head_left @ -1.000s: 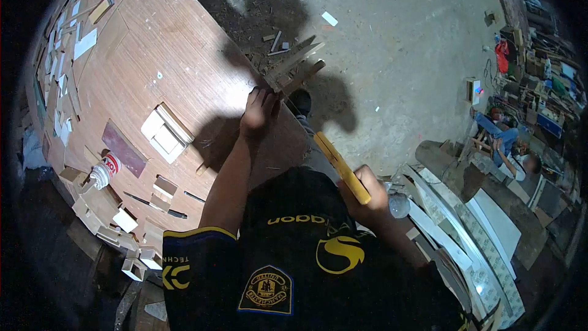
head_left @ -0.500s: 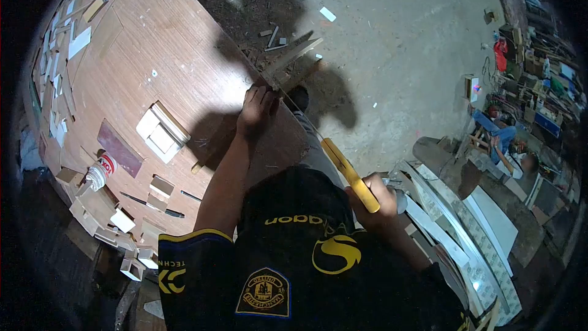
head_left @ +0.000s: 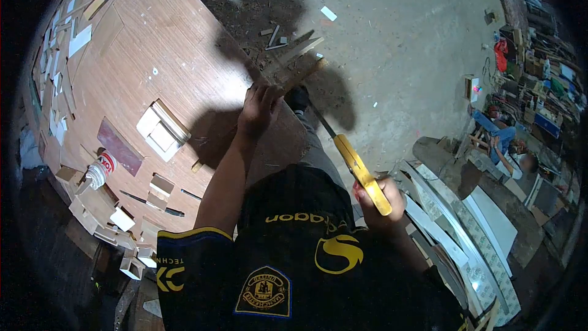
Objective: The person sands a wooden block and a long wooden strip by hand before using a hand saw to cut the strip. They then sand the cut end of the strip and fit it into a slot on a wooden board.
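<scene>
R hand on yellow-handled saw, L hand down at table edge

R hand (head_left: 389, 201), near side & right of the table, is wrapped round the handle of a yellow-handled saw (head_left: 361, 171). Thin dark blade (head_left: 322, 121) runs far & left from the grip, twd the table edge; can't tell if its tip touches anything.

L hand (head_left: 260, 109) is palm-down at the right edge of the worktable (head_left: 165, 55), fingers bent over a wood strip (head_left: 307, 72) that juts out past the edge, over the floor (head_left: 398, 37). Can't tell how tight the fingers close; undersides hidden. A dark shoe (head_left: 299, 98) shows just beyond the edge, betw. strip & blade.

On table, left of L hand: pale framed block (head_left: 163, 130), then a reddish flat piece (head_left: 120, 147) farther left. Nearer: white-and-red tub (head_left: 101, 168), a pen (head_left: 133, 197) & small wood blocks (head_left: 162, 186). Far left: light offcuts (head_left: 79, 41), strewn abt.

Floor, far side: wood scraps (head_left: 274, 38) in a dark patch of shadow, plus a white chip (head_left: 329, 13) a bit right of them. Right side: long panels (head_left: 453, 220) lie near R arm; beyond them another person (head_left: 503, 147) sits low, nr assorted clutter.
</scene>
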Motion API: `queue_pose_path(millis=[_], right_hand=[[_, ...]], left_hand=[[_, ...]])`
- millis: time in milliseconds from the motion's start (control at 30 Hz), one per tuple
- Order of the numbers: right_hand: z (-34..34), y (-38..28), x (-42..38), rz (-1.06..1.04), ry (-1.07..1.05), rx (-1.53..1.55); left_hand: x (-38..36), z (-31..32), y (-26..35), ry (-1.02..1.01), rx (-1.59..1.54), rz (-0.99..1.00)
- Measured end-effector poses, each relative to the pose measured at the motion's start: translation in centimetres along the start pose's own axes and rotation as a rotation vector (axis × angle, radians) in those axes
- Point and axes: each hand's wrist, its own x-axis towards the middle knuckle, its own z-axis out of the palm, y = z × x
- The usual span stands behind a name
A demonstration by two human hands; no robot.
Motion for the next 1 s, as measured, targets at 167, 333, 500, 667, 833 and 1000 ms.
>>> queue_pose_path(millis=[167, 333, 500, 667, 833, 1000], right_hand=[[1.0, 0.3, 0.4, -0.120, 0.036, -0.020], [1.1, 0.7, 0.2, -0.118, 0.037, -0.049], [1.2, 0.6, 0.1, -0.060, -0.023, -0.013], [1.4, 0.6, -0.1, -0.032, -0.027, -0.021], [2.0, -0.2, 0.0, -0.076, -0.021, -0.020], [2.2, -1.6, 0.7, 0.002, -0.074, -0.061]], left_hand=[[0.1, -0.1, -0.2, -0.019, -0.015, 0.044], [-0.2, 0.1, -0.6, -0.050, 0.006, 0.042], [-0.3, -0.1, -0.3, -0.101, 0.059, -0.031], [-0.7, 0.3, -0.6, -0.141, -0.056, -0.144], [-0.1, -0.3, -0.1, -0.044, 0.091, 0.032], [-0.2, -0.3, -0.4, -0.066, 0.063, 0.007]])
